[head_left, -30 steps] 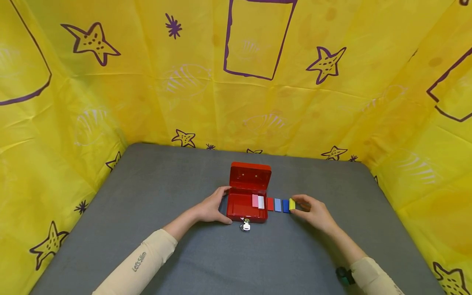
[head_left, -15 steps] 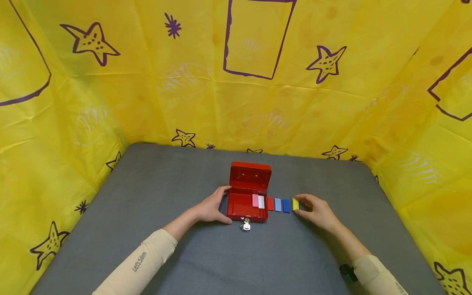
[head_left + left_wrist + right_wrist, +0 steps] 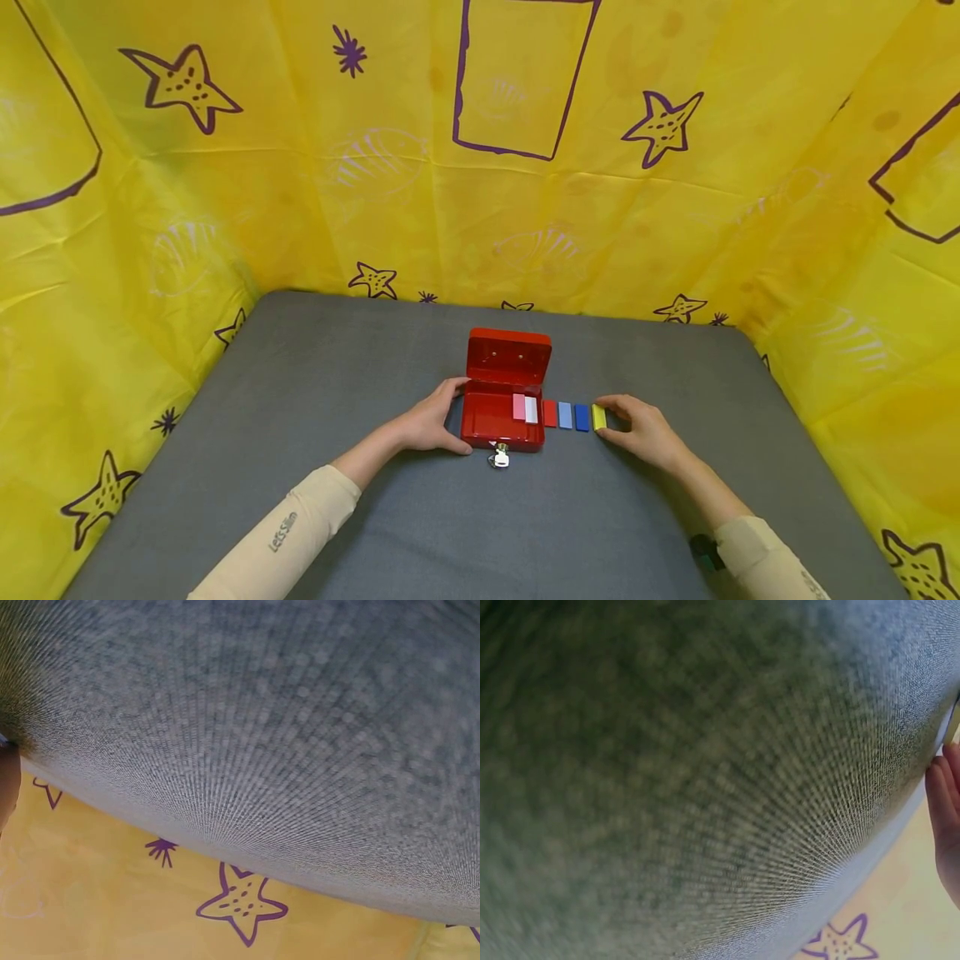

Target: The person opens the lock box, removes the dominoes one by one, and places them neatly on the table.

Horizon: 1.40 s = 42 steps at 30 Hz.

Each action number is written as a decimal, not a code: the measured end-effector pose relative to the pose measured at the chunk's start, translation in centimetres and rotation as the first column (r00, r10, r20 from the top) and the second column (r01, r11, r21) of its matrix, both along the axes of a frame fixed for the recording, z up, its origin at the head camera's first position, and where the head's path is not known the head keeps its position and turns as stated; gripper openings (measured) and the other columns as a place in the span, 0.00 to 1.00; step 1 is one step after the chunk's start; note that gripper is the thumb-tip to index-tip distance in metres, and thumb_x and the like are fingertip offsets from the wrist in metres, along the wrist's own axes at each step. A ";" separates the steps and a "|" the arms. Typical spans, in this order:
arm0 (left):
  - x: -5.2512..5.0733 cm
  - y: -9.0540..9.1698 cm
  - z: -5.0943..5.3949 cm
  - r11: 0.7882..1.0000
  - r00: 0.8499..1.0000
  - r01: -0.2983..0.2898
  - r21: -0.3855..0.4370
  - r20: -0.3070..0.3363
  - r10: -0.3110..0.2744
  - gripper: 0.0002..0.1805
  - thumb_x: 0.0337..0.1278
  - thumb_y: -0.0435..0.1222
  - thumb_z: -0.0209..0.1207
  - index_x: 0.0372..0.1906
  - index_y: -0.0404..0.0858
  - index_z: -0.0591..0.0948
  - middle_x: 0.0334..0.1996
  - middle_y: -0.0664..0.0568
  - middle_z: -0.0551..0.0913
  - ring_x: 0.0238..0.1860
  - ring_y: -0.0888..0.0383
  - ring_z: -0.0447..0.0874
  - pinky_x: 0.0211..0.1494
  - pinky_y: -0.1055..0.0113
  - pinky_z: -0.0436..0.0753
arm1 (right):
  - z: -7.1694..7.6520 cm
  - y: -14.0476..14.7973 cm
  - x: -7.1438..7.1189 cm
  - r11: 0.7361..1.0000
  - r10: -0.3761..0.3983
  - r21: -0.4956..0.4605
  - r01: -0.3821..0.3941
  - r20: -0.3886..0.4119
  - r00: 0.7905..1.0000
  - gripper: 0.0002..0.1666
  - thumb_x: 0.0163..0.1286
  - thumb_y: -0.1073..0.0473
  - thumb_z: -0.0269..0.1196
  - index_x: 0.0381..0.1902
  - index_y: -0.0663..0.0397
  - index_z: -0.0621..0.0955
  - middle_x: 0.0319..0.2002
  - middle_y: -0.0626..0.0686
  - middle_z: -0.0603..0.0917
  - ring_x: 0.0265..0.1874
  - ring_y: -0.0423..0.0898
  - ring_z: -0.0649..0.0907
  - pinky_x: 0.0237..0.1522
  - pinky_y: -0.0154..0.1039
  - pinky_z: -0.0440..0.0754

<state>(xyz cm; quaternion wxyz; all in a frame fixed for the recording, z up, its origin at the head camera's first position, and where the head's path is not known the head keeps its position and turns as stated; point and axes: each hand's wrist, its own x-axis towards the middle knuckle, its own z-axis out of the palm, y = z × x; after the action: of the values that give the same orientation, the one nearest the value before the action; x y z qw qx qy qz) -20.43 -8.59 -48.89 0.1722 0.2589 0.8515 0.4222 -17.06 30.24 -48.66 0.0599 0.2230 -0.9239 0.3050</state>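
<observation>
In the head view a red metal cash box (image 3: 491, 415) lies on the grey table with its lid (image 3: 508, 357) raised. My left hand (image 3: 431, 419) spans the box's left side, thumb at the front corner and fingers at the back corner. My right hand (image 3: 640, 427) pinches a small yellow block (image 3: 599, 417) between thumb and fingers at the right end of a row. Left of it lie a dark blue block (image 3: 582, 417), a light blue block (image 3: 566, 415) and a red block (image 3: 551, 414). A pink block (image 3: 519, 407) and a white block (image 3: 531, 410) are at the box's right side.
A key (image 3: 500, 457) hangs at the front of the box. The grey table (image 3: 360, 358) is bordered by a yellow cloth (image 3: 300, 208) with purple sea drawings. Both wrist views show mostly blurred grey table surface.
The yellow block, held in my right hand, has shifted slightly right, leaving a small gap from the dark blue block, then a touch back left. The left hand and box have stayed put.
</observation>
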 end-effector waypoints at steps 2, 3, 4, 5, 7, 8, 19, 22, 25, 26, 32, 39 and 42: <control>0.0 0.0 0.0 1.000 1.000 -0.002 -0.001 0.001 0.002 0.58 0.37 0.40 0.78 0.72 0.34 0.53 0.68 0.42 0.61 0.68 0.47 0.61 0.69 0.50 0.63 | 0.1 -0.1 0.1 1.000 0.005 0.002 -0.005 -0.015 1.000 0.24 0.56 0.62 0.73 0.51 0.61 0.81 0.46 0.56 0.84 0.47 0.55 0.83 0.48 0.51 0.80; 0.0 0.0 0.1 1.000 1.000 -0.001 -0.002 0.002 0.001 0.58 0.37 0.39 0.78 0.72 0.34 0.53 0.68 0.42 0.61 0.68 0.47 0.61 0.69 0.50 0.63 | 0.1 -0.1 0.1 1.000 0.008 0.005 -0.007 -0.018 1.000 0.24 0.56 0.62 0.73 0.51 0.61 0.81 0.46 0.56 0.84 0.47 0.55 0.83 0.48 0.51 0.80; 0.0 0.0 0.1 1.000 1.000 -0.002 -0.003 0.003 0.002 0.58 0.37 0.39 0.78 0.72 0.34 0.53 0.68 0.42 0.61 0.68 0.47 0.61 0.69 0.50 0.63 | 0.1 -0.1 0.1 1.000 0.008 0.007 -0.008 -0.020 1.000 0.24 0.56 0.62 0.73 0.51 0.61 0.81 0.46 0.56 0.84 0.47 0.55 0.83 0.48 0.51 0.80; 0.0 0.1 0.1 1.000 1.000 -0.002 -0.003 0.004 0.002 0.58 0.37 0.39 0.78 0.72 0.34 0.53 0.68 0.42 0.61 0.68 0.47 0.61 0.69 0.50 0.63 | 0.1 -0.1 0.1 1.000 0.008 0.008 -0.007 -0.017 1.000 0.24 0.55 0.62 0.74 0.51 0.61 0.81 0.46 0.56 0.84 0.47 0.55 0.83 0.48 0.51 0.80; 0.0 0.1 0.1 1.000 1.000 0.000 -0.003 0.005 0.000 0.58 0.37 0.39 0.78 0.72 0.34 0.53 0.68 0.42 0.61 0.68 0.47 0.61 0.69 0.50 0.63 | 0.2 -0.1 0.1 1.000 0.001 0.007 -0.001 -0.002 1.000 0.25 0.55 0.63 0.74 0.51 0.61 0.81 0.47 0.56 0.84 0.47 0.54 0.83 0.48 0.52 0.80; 0.0 0.1 0.1 1.000 1.000 0.000 -0.004 0.005 0.000 0.58 0.37 0.39 0.78 0.72 0.34 0.53 0.68 0.42 0.61 0.68 0.47 0.61 0.69 0.50 0.63 | 0.2 -0.1 0.1 1.000 0.000 0.009 0.000 0.002 1.000 0.25 0.55 0.63 0.74 0.51 0.62 0.81 0.47 0.56 0.84 0.47 0.54 0.82 0.49 0.52 0.80; 0.1 0.1 0.1 1.000 1.000 -0.012 -0.007 0.014 0.012 0.58 0.38 0.39 0.78 0.72 0.34 0.53 0.68 0.43 0.61 0.67 0.48 0.62 0.68 0.49 0.64 | 0.3 -0.3 0.1 1.000 -0.024 -0.007 0.024 0.038 0.999 0.28 0.57 0.61 0.73 0.55 0.62 0.79 0.50 0.56 0.83 0.50 0.54 0.82 0.51 0.51 0.79; 0.1 0.1 0.1 1.000 1.000 -0.012 -0.005 0.019 0.012 0.58 0.38 0.40 0.77 0.72 0.35 0.53 0.68 0.43 0.61 0.67 0.48 0.62 0.68 0.49 0.65 | 0.5 -0.4 0.2 0.999 -0.048 -0.015 0.049 0.044 0.998 0.28 0.58 0.61 0.73 0.55 0.63 0.79 0.50 0.57 0.83 0.50 0.54 0.82 0.51 0.50 0.80; 0.1 0.1 0.1 1.000 1.000 -0.012 -0.006 0.018 0.012 0.58 0.38 0.40 0.77 0.72 0.35 0.54 0.68 0.43 0.62 0.67 0.48 0.62 0.68 0.49 0.65 | 0.6 -0.6 0.3 0.997 -0.069 -0.024 0.070 0.052 0.996 0.27 0.59 0.60 0.72 0.55 0.63 0.79 0.50 0.58 0.83 0.50 0.55 0.82 0.50 0.50 0.80; 0.1 0.1 0.1 1.000 1.000 -0.013 -0.008 0.018 0.013 0.58 0.38 0.40 0.77 0.72 0.35 0.54 0.68 0.44 0.62 0.67 0.48 0.62 0.68 0.49 0.65 | 0.7 -0.6 0.4 0.997 -0.076 -0.029 0.078 0.058 0.995 0.27 0.59 0.60 0.72 0.55 0.63 0.79 0.50 0.58 0.83 0.49 0.55 0.83 0.50 0.50 0.80; 0.1 0.0 0.1 1.000 1.000 -0.015 -0.008 0.017 0.016 0.58 0.38 0.40 0.78 0.72 0.35 0.54 0.68 0.44 0.62 0.67 0.48 0.62 0.68 0.49 0.65 | 1.0 -1.2 0.4 0.985 -0.112 -0.113 0.129 0.144 0.983 0.29 0.61 0.56 0.71 0.57 0.62 0.78 0.53 0.59 0.83 0.50 0.56 0.83 0.51 0.50 0.79; 0.1 0.1 0.0 1.000 1.000 -0.016 -0.007 0.019 0.016 0.58 0.38 0.40 0.77 0.72 0.35 0.53 0.68 0.44 0.62 0.67 0.48 0.62 0.68 0.48 0.65 | 1.4 -1.9 0.5 0.963 -0.131 -0.196 0.184 0.257 0.958 0.30 0.63 0.52 0.69 0.59 0.60 0.77 0.55 0.59 0.81 0.53 0.56 0.82 0.52 0.48 0.79; 0.1 0.1 0.0 1.000 1.000 -0.013 -0.008 0.016 0.013 0.58 0.38 0.40 0.77 0.73 0.35 0.53 0.68 0.43 0.61 0.67 0.48 0.62 0.68 0.49 0.65 | 1.5 -2.3 0.3 0.952 -0.133 -0.227 0.203 0.289 0.948 0.30 0.64 0.51 0.69 0.60 0.59 0.77 0.55 0.60 0.81 0.54 0.56 0.81 0.53 0.46 0.79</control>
<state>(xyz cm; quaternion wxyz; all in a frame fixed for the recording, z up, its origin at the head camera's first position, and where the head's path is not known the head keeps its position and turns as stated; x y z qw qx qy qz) -20.31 -8.53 -48.85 0.1772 0.2494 0.8534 0.4220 -16.72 27.98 -47.18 -0.0127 0.0898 -0.8924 0.4421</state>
